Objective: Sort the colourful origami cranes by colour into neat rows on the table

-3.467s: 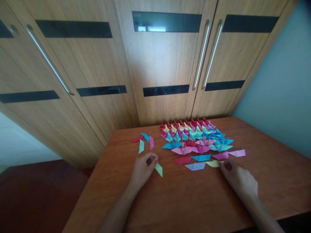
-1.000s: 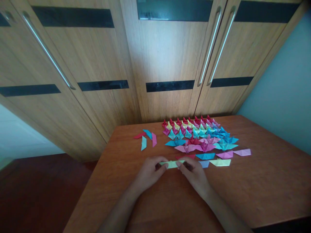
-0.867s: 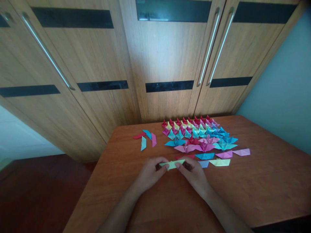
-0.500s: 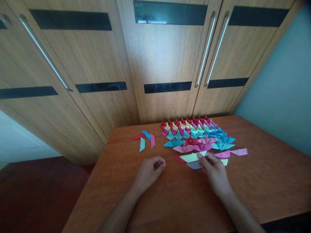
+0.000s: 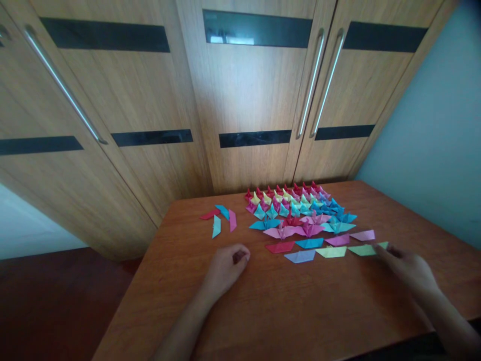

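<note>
My right hand (image 5: 408, 271) pinches the right tip of a light green folded paper strip (image 5: 363, 249), low at the right end of a row. Left of it lie a pale yellow folded strip (image 5: 331, 252) and a lavender one (image 5: 299, 256). Behind these are a red strip (image 5: 280, 247), a blue strip (image 5: 309, 243), a magenta strip (image 5: 337, 240) and a pink strip (image 5: 363, 235). My left hand (image 5: 228, 265) rests on the table, fingers curled to the thumb, with nothing visible in it.
Rows of folded paper cranes (image 5: 296, 205) in several colours stand at the back of the wooden table (image 5: 240, 321). Several folded strips (image 5: 232, 220) lie loose at the back left. A wooden cupboard (image 5: 248, 95) with metal handles rises behind the table; a pale wall is on the right.
My right hand has carried the light green strip rightward, from above the other strips to the row's right end. My left hand keeps its curled pose. The view has shifted slightly.
</note>
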The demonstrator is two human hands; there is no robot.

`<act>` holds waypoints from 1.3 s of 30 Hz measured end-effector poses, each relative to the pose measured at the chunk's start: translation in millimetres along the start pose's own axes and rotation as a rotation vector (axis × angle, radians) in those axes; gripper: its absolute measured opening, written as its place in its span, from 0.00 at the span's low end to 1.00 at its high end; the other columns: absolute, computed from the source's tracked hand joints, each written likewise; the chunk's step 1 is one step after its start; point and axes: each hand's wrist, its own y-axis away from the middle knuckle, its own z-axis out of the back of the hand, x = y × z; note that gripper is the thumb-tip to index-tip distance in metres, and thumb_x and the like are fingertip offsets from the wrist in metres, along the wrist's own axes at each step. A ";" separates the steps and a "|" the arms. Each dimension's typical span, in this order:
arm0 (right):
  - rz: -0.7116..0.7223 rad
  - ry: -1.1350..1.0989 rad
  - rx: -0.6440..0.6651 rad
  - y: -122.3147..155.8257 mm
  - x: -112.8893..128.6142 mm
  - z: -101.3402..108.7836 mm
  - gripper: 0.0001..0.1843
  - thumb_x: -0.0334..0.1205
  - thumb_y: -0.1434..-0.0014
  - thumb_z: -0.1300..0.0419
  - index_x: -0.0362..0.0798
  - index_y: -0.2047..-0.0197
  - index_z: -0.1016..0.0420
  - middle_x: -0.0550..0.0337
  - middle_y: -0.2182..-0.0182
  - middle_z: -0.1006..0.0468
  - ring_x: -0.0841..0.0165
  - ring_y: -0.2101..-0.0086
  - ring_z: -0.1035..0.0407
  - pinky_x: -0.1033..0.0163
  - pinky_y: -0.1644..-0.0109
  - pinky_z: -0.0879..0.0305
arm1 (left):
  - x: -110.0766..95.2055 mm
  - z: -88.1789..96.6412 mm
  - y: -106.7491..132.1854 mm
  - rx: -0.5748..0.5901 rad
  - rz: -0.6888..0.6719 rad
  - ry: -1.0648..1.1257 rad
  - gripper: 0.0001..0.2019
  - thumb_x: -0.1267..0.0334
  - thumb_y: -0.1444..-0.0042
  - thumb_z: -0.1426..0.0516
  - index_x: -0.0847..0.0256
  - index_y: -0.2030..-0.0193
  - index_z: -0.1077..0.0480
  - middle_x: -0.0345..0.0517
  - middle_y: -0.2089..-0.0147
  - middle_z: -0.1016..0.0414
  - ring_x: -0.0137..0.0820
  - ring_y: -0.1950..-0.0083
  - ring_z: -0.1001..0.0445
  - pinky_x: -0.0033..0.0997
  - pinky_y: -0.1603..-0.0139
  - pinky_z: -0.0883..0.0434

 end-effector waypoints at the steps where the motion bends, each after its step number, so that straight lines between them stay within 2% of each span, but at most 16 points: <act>1: -0.012 0.078 0.099 -5.2 -5.4 0.3 0.13 0.49 0.59 0.33 0.50 0.83 0.24 0.52 0.82 0.27 0.69 0.82 0.37 0.58 0.74 0.48 | 2.6 -0.5 -0.6 -0.006 0.009 0.017 0.09 0.63 0.45 0.48 0.59 0.67 0.27 0.41 0.68 0.25 0.30 0.67 0.28 0.26 0.65 0.35; 3: -0.053 0.237 0.232 -12.2 -11.2 0.2 0.11 0.51 0.59 0.33 0.52 0.78 0.22 0.50 0.78 0.26 0.68 0.82 0.39 0.56 0.72 0.48 | 7.6 -1.3 -1.8 -0.016 0.029 0.043 0.08 0.64 0.45 0.48 0.60 0.67 0.27 0.41 0.68 0.25 0.30 0.66 0.28 0.26 0.64 0.35; 4: -0.077 0.290 0.231 -13.7 -11.8 -0.2 0.12 0.52 0.60 0.33 0.54 0.75 0.21 0.49 0.76 0.25 0.69 0.82 0.40 0.56 0.72 0.48 | 9.4 -1.6 -2.3 -0.019 0.038 0.052 0.08 0.64 0.45 0.48 0.60 0.67 0.27 0.41 0.68 0.25 0.31 0.66 0.28 0.26 0.64 0.34; 7: -0.138 0.386 0.210 -12.3 -7.5 -2.7 0.15 0.56 0.61 0.34 0.58 0.70 0.21 0.47 0.73 0.25 0.68 0.82 0.43 0.54 0.72 0.49 | 11.5 -1.7 -3.0 -0.018 0.057 0.077 0.08 0.64 0.45 0.48 0.61 0.67 0.28 0.41 0.68 0.25 0.31 0.66 0.28 0.26 0.64 0.34; 11: -0.167 0.416 0.174 -7.7 -0.9 -6.5 0.19 0.60 0.62 0.34 0.58 0.69 0.21 0.42 0.70 0.24 0.63 0.80 0.39 0.53 0.72 0.50 | 8.4 -0.1 -2.6 -0.014 0.056 0.102 0.09 0.63 0.44 0.48 0.61 0.68 0.28 0.41 0.69 0.26 0.30 0.67 0.28 0.26 0.65 0.35; 17: -0.126 0.412 0.138 -7.6 -2.5 -6.9 0.20 0.61 0.61 0.35 0.55 0.70 0.21 0.40 0.70 0.24 0.61 0.80 0.35 0.54 0.74 0.50 | 4.5 2.1 -2.8 -0.010 0.067 0.124 0.08 0.64 0.46 0.48 0.62 0.69 0.28 0.41 0.70 0.25 0.30 0.67 0.28 0.26 0.65 0.35; 21: -0.047 0.474 0.050 -0.3 3.5 -5.9 0.22 0.62 0.55 0.40 0.56 0.65 0.22 0.43 0.71 0.23 0.60 0.81 0.34 0.56 0.75 0.48 | 6.1 3.6 -4.1 -0.020 0.072 0.147 0.08 0.64 0.46 0.47 0.62 0.69 0.28 0.42 0.70 0.25 0.30 0.67 0.28 0.26 0.65 0.34; 24: 0.116 0.446 -0.015 13.2 23.3 -11.6 0.22 0.62 0.49 0.45 0.55 0.63 0.24 0.47 0.72 0.22 0.61 0.80 0.33 0.59 0.76 0.47 | 9.6 4.0 -5.0 -0.024 0.074 0.144 0.08 0.64 0.46 0.48 0.62 0.68 0.27 0.43 0.69 0.25 0.30 0.67 0.28 0.26 0.65 0.34; 28: 0.409 0.240 -0.010 40.5 70.1 -36.4 0.20 0.58 0.44 0.48 0.52 0.63 0.26 0.55 0.72 0.22 0.64 0.76 0.30 0.63 0.74 0.43 | 13.5 3.5 -4.8 -0.038 0.049 0.104 0.08 0.65 0.46 0.47 0.61 0.66 0.27 0.43 0.67 0.24 0.31 0.66 0.27 0.26 0.64 0.34; 31: 0.568 0.032 0.147 67.1 110.0 -64.2 0.19 0.55 0.42 0.49 0.49 0.65 0.27 0.56 0.73 0.23 0.66 0.75 0.30 0.65 0.71 0.40 | 16.5 6.5 -4.6 -0.102 0.035 0.006 0.08 0.65 0.45 0.48 0.60 0.65 0.27 0.42 0.67 0.24 0.31 0.66 0.27 0.26 0.64 0.34; 34: 0.635 -0.056 0.296 97.9 145.1 -92.2 0.15 0.49 0.41 0.49 0.49 0.69 0.28 0.59 0.75 0.24 0.68 0.75 0.31 0.66 0.70 0.40 | 23.0 15.5 -5.8 -0.232 0.056 -0.187 0.08 0.66 0.44 0.48 0.58 0.63 0.27 0.41 0.65 0.24 0.30 0.65 0.28 0.26 0.62 0.35; 37: 0.665 -0.060 0.424 128.4 169.7 -114.8 0.12 0.44 0.41 0.48 0.50 0.71 0.29 0.61 0.77 0.26 0.69 0.75 0.32 0.66 0.70 0.42 | 33.4 29.4 -8.6 -0.354 0.093 -0.344 0.08 0.65 0.43 0.48 0.58 0.60 0.28 0.44 0.61 0.25 0.31 0.62 0.28 0.27 0.60 0.35; 39: 0.691 -0.051 0.499 144.8 178.3 -125.7 0.11 0.42 0.41 0.48 0.50 0.71 0.30 0.62 0.77 0.26 0.69 0.74 0.32 0.67 0.70 0.44 | 41.0 38.7 -11.3 -0.387 0.138 -0.409 0.10 0.62 0.42 0.47 0.58 0.57 0.29 0.46 0.58 0.26 0.33 0.59 0.28 0.29 0.58 0.35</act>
